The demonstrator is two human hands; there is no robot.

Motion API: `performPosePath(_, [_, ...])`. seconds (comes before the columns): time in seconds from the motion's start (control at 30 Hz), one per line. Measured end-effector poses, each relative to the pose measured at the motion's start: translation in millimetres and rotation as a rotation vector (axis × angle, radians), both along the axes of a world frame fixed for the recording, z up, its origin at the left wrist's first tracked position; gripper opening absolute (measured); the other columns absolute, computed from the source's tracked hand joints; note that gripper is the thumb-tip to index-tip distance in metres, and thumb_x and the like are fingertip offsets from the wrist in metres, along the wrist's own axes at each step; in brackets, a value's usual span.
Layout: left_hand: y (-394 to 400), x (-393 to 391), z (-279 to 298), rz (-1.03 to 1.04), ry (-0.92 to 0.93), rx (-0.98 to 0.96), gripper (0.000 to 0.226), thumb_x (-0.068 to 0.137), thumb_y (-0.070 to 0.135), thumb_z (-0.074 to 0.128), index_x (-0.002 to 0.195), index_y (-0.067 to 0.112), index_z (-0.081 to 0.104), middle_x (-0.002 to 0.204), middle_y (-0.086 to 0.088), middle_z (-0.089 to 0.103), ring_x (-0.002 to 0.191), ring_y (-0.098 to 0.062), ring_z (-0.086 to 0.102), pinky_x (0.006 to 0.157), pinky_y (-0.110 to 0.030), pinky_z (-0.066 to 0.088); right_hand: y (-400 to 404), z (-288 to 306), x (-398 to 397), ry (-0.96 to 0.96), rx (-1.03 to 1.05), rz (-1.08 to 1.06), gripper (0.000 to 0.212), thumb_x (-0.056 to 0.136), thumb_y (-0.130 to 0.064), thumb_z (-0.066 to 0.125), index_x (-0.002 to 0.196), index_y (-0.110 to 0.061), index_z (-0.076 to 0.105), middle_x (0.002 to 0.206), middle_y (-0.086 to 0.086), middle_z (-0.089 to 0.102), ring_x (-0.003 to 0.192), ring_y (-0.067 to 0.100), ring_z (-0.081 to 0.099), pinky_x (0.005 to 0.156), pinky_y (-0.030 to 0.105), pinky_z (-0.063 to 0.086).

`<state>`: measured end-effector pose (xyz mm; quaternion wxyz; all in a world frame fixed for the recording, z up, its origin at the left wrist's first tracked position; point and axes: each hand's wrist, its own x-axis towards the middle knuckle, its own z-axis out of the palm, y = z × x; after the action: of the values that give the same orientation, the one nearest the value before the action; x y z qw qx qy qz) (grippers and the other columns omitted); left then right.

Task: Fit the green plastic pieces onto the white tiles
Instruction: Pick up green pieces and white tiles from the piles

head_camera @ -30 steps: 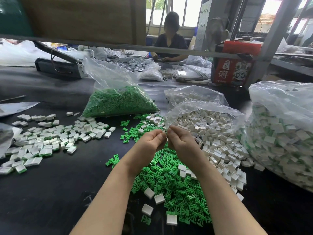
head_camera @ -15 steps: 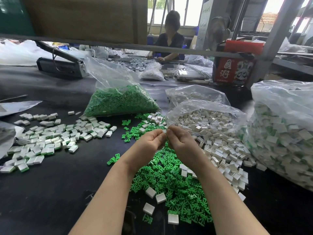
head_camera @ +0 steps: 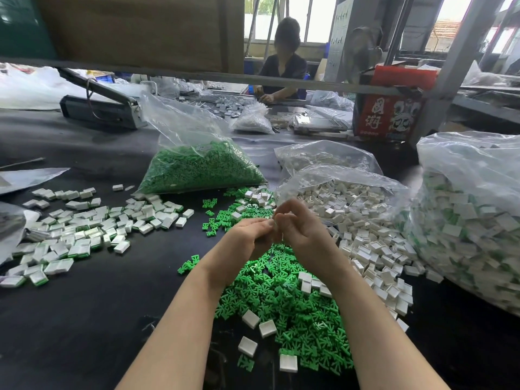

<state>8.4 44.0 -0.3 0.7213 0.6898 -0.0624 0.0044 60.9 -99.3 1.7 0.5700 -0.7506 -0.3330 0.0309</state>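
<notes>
Left hand (head_camera: 247, 235) and right hand (head_camera: 298, 229) curled, apparently pinching something small, above glossy green pieces (head_camera: 295, 305)

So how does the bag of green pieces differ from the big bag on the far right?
The bag of green pieces holds only green parts; the big bag holds white tiles with green showing among them. The green one is smaller and sits left of centre, further back; the big one bulges at the right edge. Both are clear plastic on the dark table.
</notes>
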Motion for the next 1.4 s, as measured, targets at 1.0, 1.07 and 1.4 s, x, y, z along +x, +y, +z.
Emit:
performPosePath(1.0, [6, 4, -7, -0.019, -0.022, 0.074, 0.032, 0.101, 0.024, 0.047, 0.101, -0.007, 0.056, 0.078, -0.004, 0.046, 0.077, -0.015, 0.044, 0.081, -0.023, 0.041, 0, 0, 1, 0.012, 0.001, -0.047, 0.032, 0.101, -0.027, 0.051, 0.075, -0.009, 0.057, 0.052, -0.014, 0.039, 0.053, 0.006, 0.032, 0.053, 0.026, 0.029])
performPosePath(1.07, [6, 6, -10, -0.039, -0.002, 0.069, 0.02, 0.103, 0.017, 0.045, 0.096, 0.009, 0.062, 0.069, 0.011, 0.052, 0.067, 0.0, 0.051, 0.072, -0.011, 0.045, 1, -1, 2, 0.061, -0.016, -0.045, 0.032, 0.101, -0.026, 0.05, 0.075, -0.01, 0.061, 0.053, -0.013, 0.038, 0.053, 0.008, 0.032, 0.055, 0.03, 0.028])
performPosePath(1.4, [10, 8, -15, -0.073, 0.042, -0.001, 0.023, 0.095, 0.028, 0.05, 0.099, 0.02, 0.072, 0.075, 0.016, 0.06, 0.072, 0.006, 0.056, 0.075, -0.01, 0.048, 5, 3, -5, 0.152, 0.003, 0.037, 0.056, 0.104, -0.021, 0.043, 0.06, -0.048, 0.066, 0.046, -0.021, 0.05, 0.045, -0.005, 0.043, 0.049, 0.008, 0.033])
